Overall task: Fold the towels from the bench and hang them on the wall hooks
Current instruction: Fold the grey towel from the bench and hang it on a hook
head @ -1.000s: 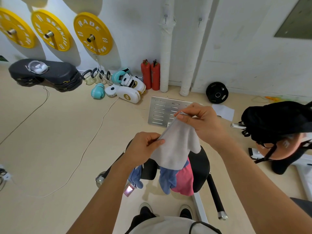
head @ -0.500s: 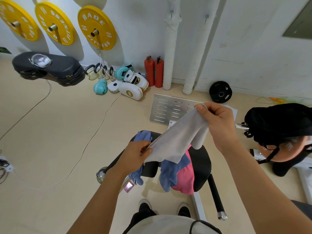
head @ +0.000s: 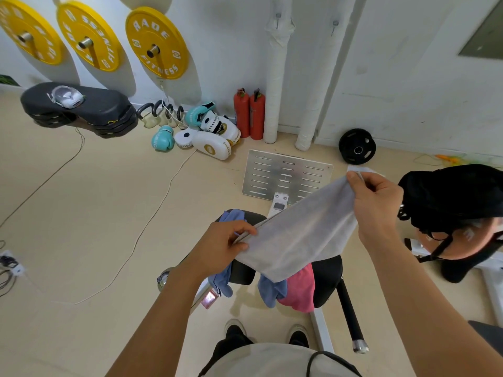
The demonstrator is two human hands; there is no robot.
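White towel stretched in the air above the black desk, sagging in the middle. Left hand pinches its near-left corner; right hand pinches the far-right corner, held higher. Blue towel and pink towel drape over the desk's near edge beneath. Two wall hooks sit far up the wall, above red fire extinguishers.
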